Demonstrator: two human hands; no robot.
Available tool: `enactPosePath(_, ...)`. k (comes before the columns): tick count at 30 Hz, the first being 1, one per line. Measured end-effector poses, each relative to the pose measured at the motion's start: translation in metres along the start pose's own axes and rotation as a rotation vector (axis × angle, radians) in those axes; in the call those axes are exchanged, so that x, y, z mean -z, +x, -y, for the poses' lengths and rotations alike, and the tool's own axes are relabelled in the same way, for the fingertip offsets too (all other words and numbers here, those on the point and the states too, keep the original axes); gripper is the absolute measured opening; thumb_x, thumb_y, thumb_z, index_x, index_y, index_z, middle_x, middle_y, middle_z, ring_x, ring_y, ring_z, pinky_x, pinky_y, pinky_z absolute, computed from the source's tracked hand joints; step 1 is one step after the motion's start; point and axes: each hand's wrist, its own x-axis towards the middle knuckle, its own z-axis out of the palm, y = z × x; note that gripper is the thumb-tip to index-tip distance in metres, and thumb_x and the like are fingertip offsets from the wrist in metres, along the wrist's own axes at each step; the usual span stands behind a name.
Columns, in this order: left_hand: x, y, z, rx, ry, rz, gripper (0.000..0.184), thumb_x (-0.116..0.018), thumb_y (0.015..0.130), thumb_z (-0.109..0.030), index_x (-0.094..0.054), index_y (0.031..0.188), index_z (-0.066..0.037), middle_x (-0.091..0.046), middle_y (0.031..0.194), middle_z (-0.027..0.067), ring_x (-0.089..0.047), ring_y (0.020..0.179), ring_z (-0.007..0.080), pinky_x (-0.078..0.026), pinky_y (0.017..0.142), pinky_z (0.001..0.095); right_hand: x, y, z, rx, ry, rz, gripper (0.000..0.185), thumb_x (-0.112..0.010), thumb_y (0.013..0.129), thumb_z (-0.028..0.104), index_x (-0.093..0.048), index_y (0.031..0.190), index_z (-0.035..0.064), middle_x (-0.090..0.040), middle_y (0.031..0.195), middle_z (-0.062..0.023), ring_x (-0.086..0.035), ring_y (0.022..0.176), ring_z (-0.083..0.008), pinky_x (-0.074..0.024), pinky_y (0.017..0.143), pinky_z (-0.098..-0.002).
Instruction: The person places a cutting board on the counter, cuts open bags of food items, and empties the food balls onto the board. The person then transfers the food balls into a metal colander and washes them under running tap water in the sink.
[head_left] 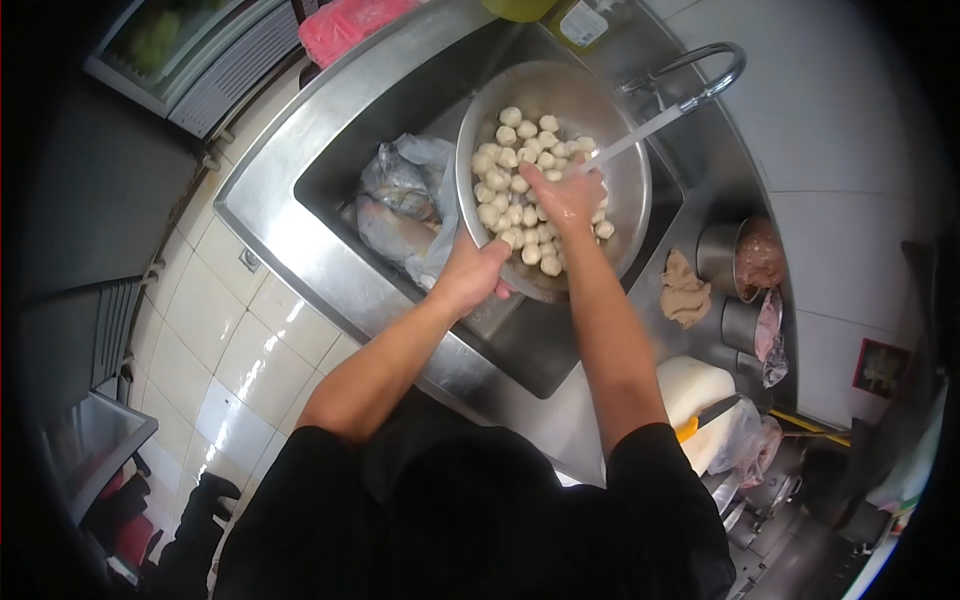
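Note:
A large metal bowl [628, 215] with several pale round balls [497, 183] in it is tilted over the sink [400, 95]. My left hand [472, 272] grips the bowl's near left rim, thumb over the edge. Inside the bowl my right hand [568, 196] lies among the balls with its fingers apart, under water running from the tap [700, 95]. Some of its fingertips are hard to make out in the stream. A plastic bag with fish [400, 205] rests in the sink, left of the bowl.
On the right counter are a brown cloth-like lump [685, 290], a metal container of minced meat [760, 258] and another container [740, 325]. A white board [690, 385] carries a knife with a yellow handle [688, 430]. A soap bottle [583, 24] stands behind the sink.

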Motion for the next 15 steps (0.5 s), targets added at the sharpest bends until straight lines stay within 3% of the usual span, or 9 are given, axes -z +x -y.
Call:
enactPosePath(2,0.004,0.004,0.000,-0.005,0.013,-0.031,0.041,-0.050,0.088,-0.011,-0.050,0.125,0.006,-0.065,0.104,0.0154,-0.065,0.076,0.0218,-0.050,0.044,0.0297,-0.011,0.005,0.000,-0.020,0.046,0.061,0.117,-0.075,0.066,0.066,-0.028,0.151,0.0013,-0.023,0.152,-0.0350,-0.021,0.141,-0.0498,-0.0197,0.116,-0.0524)
enactPosePath(3,0.011,0.009,-0.003,-0.014,0.001,-0.048,0.040,-0.050,0.088,-0.011,-0.051,0.124,0.006,-0.065,0.103,0.0154,-0.065,0.075,0.0216,-0.050,0.044,0.0295,0.000,0.009,-0.005,0.132,0.215,0.356,0.119,-0.075,0.066,0.066,-0.025,0.152,0.0022,-0.019,0.155,-0.0322,-0.016,0.143,-0.0492,-0.0161,0.117,-0.0532)
enactPosePath(6,0.024,0.019,-0.010,-0.011,-0.016,-0.091,0.038,-0.051,0.087,-0.010,-0.053,0.122,0.007,-0.065,0.103,0.0158,-0.066,0.075,0.0213,-0.050,0.043,0.0291,0.029,-0.052,0.011,0.203,-0.353,0.405,0.121,-0.076,0.065,0.066,-0.020,0.153,0.0042,-0.012,0.158,-0.0297,-0.010,0.145,-0.0494,-0.0178,0.116,-0.0582)
enactPosePath(7,0.025,0.019,-0.010,-0.017,-0.017,-0.114,0.038,-0.051,0.087,-0.010,-0.053,0.122,0.007,-0.065,0.102,0.0158,-0.066,0.074,0.0213,-0.050,0.043,0.0291,0.019,-0.054,-0.007,0.148,-0.324,0.372,0.126,-0.080,0.061,0.062,-0.016,0.154,0.0069,-0.004,0.160,-0.0284,-0.005,0.146,-0.0499,-0.0191,0.114,-0.0613)
enactPosePath(10,0.026,0.015,-0.002,-0.017,0.036,-0.107,0.037,-0.052,0.088,-0.010,-0.053,0.121,0.007,-0.065,0.101,0.0157,-0.066,0.072,0.0213,-0.049,0.043,0.0291,-0.001,-0.035,-0.038,0.137,-0.211,0.197,0.127,-0.085,0.058,0.055,-0.017,0.154,0.0090,-0.002,0.159,-0.0283,-0.005,0.145,-0.0514,-0.0231,0.113,-0.0605)
enactPosePath(11,0.024,0.013,0.000,-0.017,0.065,-0.086,0.037,-0.052,0.088,-0.010,-0.053,0.120,0.007,-0.065,0.101,0.0157,-0.066,0.071,0.0214,-0.049,0.043,0.0291,0.002,-0.029,-0.023,0.065,-0.288,0.198,0.120,-0.086,0.060,0.046,-0.021,0.152,0.0072,-0.004,0.158,-0.0304,-0.009,0.143,-0.0540,-0.0253,0.113,-0.0571)
enactPosePath(14,0.019,0.006,0.001,0.001,0.027,-0.054,0.037,-0.052,0.089,-0.011,-0.052,0.122,0.006,-0.065,0.101,0.0155,-0.065,0.068,0.0210,-0.049,0.043,0.0286,-0.016,0.002,-0.025,-0.155,0.067,0.007,0.109,-0.083,0.065,0.038,-0.024,0.151,0.0047,-0.010,0.156,-0.0316,-0.017,0.141,-0.0518,-0.0323,0.111,-0.0522)
enactPosePath(15,0.018,0.006,0.000,0.007,0.014,-0.045,0.038,-0.052,0.089,-0.011,-0.051,0.123,0.006,-0.065,0.102,0.0152,-0.065,0.069,0.0209,-0.050,0.044,0.0286,-0.025,0.008,-0.022,-0.192,0.223,-0.049,0.094,-0.079,0.069,0.030,-0.034,0.146,0.0021,-0.029,0.149,-0.0329,-0.034,0.136,-0.0453,-0.0369,0.108,-0.0469)
